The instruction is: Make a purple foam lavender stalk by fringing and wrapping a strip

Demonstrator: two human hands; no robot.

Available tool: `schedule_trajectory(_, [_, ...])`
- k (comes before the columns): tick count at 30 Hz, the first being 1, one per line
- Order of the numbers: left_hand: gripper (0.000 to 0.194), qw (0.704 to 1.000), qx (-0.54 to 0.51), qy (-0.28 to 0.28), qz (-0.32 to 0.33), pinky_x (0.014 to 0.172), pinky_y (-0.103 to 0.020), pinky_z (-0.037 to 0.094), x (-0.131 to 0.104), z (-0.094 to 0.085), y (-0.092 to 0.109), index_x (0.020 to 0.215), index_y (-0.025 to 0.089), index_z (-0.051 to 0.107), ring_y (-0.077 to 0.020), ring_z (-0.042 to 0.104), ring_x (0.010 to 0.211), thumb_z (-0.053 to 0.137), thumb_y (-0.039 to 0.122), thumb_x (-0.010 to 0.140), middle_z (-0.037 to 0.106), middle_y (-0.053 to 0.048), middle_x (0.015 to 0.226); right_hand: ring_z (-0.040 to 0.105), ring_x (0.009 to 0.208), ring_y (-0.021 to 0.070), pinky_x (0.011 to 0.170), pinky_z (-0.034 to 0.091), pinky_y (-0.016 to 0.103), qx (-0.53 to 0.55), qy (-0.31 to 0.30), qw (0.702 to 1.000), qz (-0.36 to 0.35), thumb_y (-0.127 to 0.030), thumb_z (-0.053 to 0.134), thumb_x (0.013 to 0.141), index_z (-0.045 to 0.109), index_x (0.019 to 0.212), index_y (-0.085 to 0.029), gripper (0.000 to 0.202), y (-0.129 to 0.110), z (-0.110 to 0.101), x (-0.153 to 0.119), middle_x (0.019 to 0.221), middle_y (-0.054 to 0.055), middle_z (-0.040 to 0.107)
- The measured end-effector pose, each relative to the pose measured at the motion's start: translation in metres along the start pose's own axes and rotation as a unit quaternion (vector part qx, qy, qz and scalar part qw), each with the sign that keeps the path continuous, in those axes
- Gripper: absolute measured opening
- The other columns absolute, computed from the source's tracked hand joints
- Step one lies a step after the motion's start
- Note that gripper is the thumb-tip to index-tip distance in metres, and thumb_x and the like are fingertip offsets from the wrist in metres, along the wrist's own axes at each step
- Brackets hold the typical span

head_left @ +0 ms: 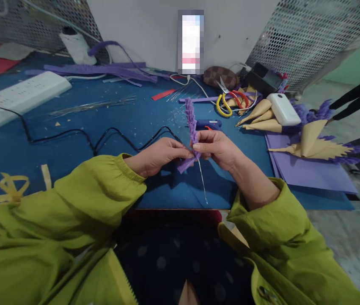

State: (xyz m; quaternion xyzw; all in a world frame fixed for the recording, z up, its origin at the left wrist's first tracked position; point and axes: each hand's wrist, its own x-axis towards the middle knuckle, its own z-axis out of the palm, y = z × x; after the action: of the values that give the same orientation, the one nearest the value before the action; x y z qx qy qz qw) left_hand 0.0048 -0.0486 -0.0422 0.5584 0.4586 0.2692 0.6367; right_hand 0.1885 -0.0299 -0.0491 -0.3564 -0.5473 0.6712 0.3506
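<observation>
Upright in front of me is a purple fringed flower spike (pixel 190 115), wound around a thin metal wire (pixel 203 183) that sticks out below toward the table edge. My right hand (pixel 219 149) pinches the lower part of the spike between thumb and fingers. From the left, my left hand (pixel 157 156) is closed at the spike's base, its fingertips on the loose end of the purple strip (pixel 186 164). Just behind the spike, a blue glue gun (pixel 210 124) lies on the blue table (pixel 103 114), partly hidden by the spike and my right hand.
Scissors (pixel 230 101) with red and yellow handles lie at the back right. Beside them are brown paper cones (pixel 262 116) and a white power bank (pixel 283 109). Purple sheets (pixel 316 176) lie right. A power strip (pixel 24 97), loose wires (pixel 94 106) and a black cord (pixel 113 129) occupy the left.
</observation>
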Motion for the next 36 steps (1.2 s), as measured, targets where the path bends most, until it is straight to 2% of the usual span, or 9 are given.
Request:
schedule_trajectory(10, [0.011, 0.999, -0.047, 0.012, -0.022, 0.056, -0.027, 0.037, 0.0, 0.003, -0.002, 0.061, 0.016, 0.072, -0.0123, 0.049, 0.057, 0.073, 0.026, 0.065, 0.064, -0.002, 0.06, 0.04, 0.05, 0.0068, 0.043, 0.031, 0.021, -0.077, 0.033, 0.996, -0.04, -0.039, 0.082, 0.067, 0.055, 0.064, -0.017, 0.035, 0.001, 0.004, 0.001, 0.056, -0.006, 0.048])
schedule_trajectory(16, [0.011, 0.997, -0.077, 0.001, -0.021, 0.059, -0.028, 0.039, 0.0, 0.001, -0.001, 0.061, 0.015, 0.072, -0.0126, 0.051, 0.059, 0.074, 0.026, 0.064, 0.063, -0.002, 0.061, 0.038, 0.048, 0.0067, 0.043, 0.03, 0.022, -0.093, 0.054, 0.993, -0.05, -0.04, 0.082, 0.067, 0.052, 0.064, -0.018, 0.037, 0.002, 0.005, 0.001, 0.055, -0.006, 0.047])
schedule_trajectory(24, [0.017, 1.0, -0.007, 0.017, 0.018, 0.052, -0.028, 0.033, -0.002, 0.003, 0.0, 0.055, 0.016, 0.069, -0.0111, 0.045, 0.051, 0.072, 0.028, 0.068, 0.056, 0.0, 0.05, 0.037, 0.048, 0.0063, 0.043, 0.029, 0.022, -0.084, 0.069, 0.993, -0.052, -0.038, 0.082, 0.066, 0.051, 0.063, -0.018, 0.037, 0.005, 0.009, 0.003, 0.053, -0.006, 0.046])
schedule_trajectory(31, [0.016, 1.0, -0.009, 0.02, 0.007, 0.054, -0.028, 0.035, -0.003, 0.005, 0.003, 0.055, 0.017, 0.068, -0.0116, 0.046, 0.053, 0.07, 0.027, 0.068, 0.057, 0.001, 0.051, 0.037, 0.047, 0.0063, 0.043, 0.028, 0.022, -0.064, 0.078, 0.993, -0.053, -0.038, 0.082, 0.065, 0.051, 0.062, -0.018, 0.037, 0.007, 0.01, 0.003, 0.053, -0.006, 0.048])
schedule_trajectory(36, [0.014, 0.998, 0.013, 0.046, 0.027, 0.055, -0.028, 0.035, -0.003, 0.004, 0.0, 0.06, 0.016, 0.071, -0.0118, 0.046, 0.054, 0.073, 0.028, 0.067, 0.057, 0.001, 0.053, 0.038, 0.048, 0.0066, 0.043, 0.029, 0.021, -0.067, 0.083, 0.993, -0.047, -0.035, 0.082, 0.065, 0.051, 0.061, -0.018, 0.035, 0.007, 0.01, 0.003, 0.053, -0.006, 0.048])
